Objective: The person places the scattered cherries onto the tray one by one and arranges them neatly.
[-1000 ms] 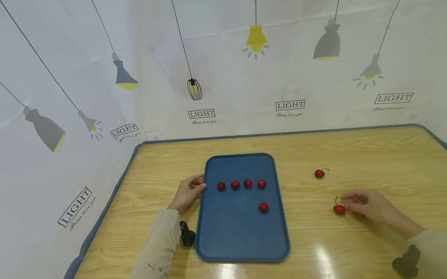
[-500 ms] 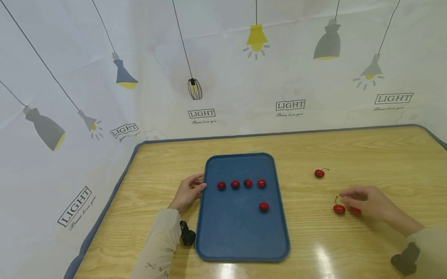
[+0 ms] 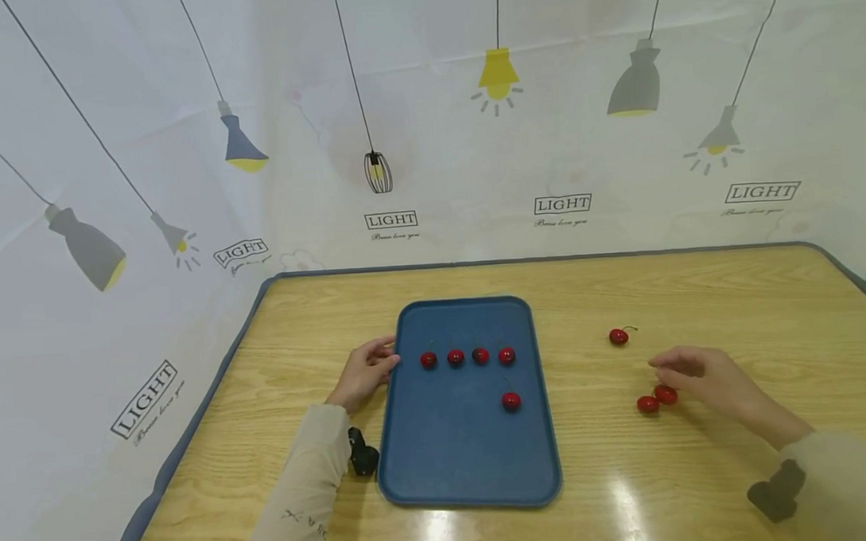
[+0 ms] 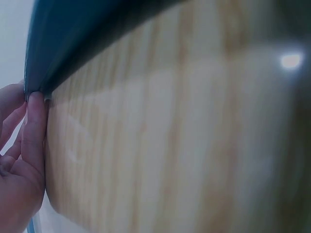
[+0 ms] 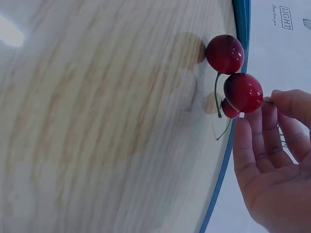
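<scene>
In the head view my right hand [image 3: 712,384] pinches the stem of a red cherry [image 3: 665,394] between thumb and fingertips. In the right wrist view this held cherry [image 5: 245,92] hangs right beside a second cherry [image 5: 224,54], whose green stem points toward me. A third cherry [image 3: 618,337] lies farther back on the table. My left hand [image 3: 365,375] holds the left rim of the blue tray [image 3: 469,476], with the thumb on the edge; the left wrist view shows fingers [image 4: 35,126] at the tray's edge.
Several cherries [image 3: 456,357] stand in a row across the tray's far half. One more cherry [image 3: 511,401] sits below the row's right end. The wooden table [image 3: 727,292] ends at a wall covering [image 3: 457,142] printed with lamps.
My right hand has moved up and left with the cherry, bringing it against the one beside it, which has shifted slightly left. The left hand and the tray stay where they were.
</scene>
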A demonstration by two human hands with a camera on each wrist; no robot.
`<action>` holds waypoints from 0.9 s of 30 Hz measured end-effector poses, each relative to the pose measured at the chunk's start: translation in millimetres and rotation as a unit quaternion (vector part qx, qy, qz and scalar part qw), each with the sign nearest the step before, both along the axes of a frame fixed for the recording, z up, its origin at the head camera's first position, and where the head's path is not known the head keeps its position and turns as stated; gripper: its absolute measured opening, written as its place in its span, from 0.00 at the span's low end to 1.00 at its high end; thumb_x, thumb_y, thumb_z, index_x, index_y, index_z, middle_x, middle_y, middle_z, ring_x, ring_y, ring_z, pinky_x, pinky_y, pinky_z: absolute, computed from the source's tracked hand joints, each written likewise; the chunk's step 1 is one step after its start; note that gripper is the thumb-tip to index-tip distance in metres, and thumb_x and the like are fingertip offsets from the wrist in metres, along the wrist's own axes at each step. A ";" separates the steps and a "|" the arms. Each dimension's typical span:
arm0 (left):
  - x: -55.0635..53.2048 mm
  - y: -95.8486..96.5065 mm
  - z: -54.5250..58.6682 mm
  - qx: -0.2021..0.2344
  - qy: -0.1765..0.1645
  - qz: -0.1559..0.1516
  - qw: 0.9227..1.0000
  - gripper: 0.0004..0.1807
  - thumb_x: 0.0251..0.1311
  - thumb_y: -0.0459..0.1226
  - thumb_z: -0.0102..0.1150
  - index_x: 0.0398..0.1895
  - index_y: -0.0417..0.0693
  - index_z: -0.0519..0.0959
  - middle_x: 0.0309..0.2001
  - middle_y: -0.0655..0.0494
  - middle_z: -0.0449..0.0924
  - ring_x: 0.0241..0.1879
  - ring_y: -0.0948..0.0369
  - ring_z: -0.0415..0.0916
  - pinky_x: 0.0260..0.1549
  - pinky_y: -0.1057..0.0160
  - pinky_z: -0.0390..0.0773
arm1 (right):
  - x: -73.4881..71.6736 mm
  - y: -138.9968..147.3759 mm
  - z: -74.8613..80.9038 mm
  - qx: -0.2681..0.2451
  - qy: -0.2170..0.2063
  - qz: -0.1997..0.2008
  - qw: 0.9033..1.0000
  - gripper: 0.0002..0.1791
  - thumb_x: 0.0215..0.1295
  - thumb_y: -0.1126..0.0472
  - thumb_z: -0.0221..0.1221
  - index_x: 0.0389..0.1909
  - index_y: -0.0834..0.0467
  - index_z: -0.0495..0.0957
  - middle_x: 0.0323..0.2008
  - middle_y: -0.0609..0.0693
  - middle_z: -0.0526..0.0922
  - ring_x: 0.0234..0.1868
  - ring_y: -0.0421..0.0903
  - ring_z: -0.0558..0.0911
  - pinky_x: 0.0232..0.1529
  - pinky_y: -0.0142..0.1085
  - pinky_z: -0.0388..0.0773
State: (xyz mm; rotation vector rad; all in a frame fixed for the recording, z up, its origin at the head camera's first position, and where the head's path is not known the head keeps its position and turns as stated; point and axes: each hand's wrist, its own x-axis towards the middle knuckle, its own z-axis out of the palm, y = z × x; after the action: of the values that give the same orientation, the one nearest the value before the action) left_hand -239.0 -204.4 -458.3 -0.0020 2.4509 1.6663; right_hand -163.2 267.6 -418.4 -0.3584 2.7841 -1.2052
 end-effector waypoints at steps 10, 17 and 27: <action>0.8 -1.3 -1.3 0.003 0.001 -0.002 1.000 0.23 0.59 0.33 0.53 0.59 0.47 0.67 0.43 0.48 0.71 0.38 0.58 0.72 0.33 0.62 0.77 | -5.2 -17.5 7.3 -0.024 0.021 0.018 0.999 0.14 0.62 0.62 0.54 0.44 0.68 0.74 0.38 0.60 0.78 0.32 0.35 0.77 0.32 0.30 0.74; 1.3 -1.8 -1.6 0.005 0.005 -0.004 1.000 0.23 0.59 0.33 0.53 0.59 0.47 0.67 0.43 0.48 0.70 0.37 0.58 0.72 0.32 0.62 0.77 | -9.2 -37.9 17.8 -0.058 0.002 0.040 0.997 0.15 0.61 0.63 0.55 0.44 0.69 0.74 0.38 0.60 0.77 0.33 0.37 0.78 0.33 0.32 0.76; -0.2 -0.9 -0.2 0.006 -0.002 -0.003 1.000 0.22 0.59 0.34 0.53 0.59 0.48 0.68 0.43 0.47 0.70 0.37 0.58 0.71 0.32 0.63 0.77 | -18.7 -69.2 21.5 -0.123 -0.039 0.087 0.988 0.16 0.61 0.62 0.54 0.44 0.70 0.73 0.36 0.58 0.75 0.34 0.43 0.80 0.34 0.37 0.77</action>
State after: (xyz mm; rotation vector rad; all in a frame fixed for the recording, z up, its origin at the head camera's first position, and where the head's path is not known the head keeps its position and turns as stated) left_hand -239.2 -205.3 -458.5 0.0029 2.4354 1.6774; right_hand -182.0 198.3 -396.9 -0.5467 2.4818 -1.4865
